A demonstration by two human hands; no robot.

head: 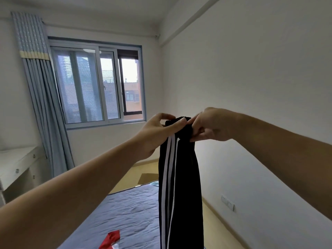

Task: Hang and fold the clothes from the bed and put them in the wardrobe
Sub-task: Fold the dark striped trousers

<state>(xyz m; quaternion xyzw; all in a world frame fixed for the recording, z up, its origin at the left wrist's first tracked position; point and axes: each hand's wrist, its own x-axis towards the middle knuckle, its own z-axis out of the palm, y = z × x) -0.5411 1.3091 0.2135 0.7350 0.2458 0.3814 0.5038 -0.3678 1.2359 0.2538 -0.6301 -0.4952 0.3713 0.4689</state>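
Now we hold the black pants (180,177) up high above the bed (129,211). Our left hand (154,133) and right hand (210,126) both pinch the top edge. We should keep the legs lined up so they fold flat.

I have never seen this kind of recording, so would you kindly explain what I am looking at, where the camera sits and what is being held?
No machine here: these are a person's two bare hands, filmed by one wide-angle camera worn on the head. The left hand and right hand both pinch the top of black trousers with white stripes, which hang down over the bed. A red garment lies on the bed. Behind are a window and a curtain.
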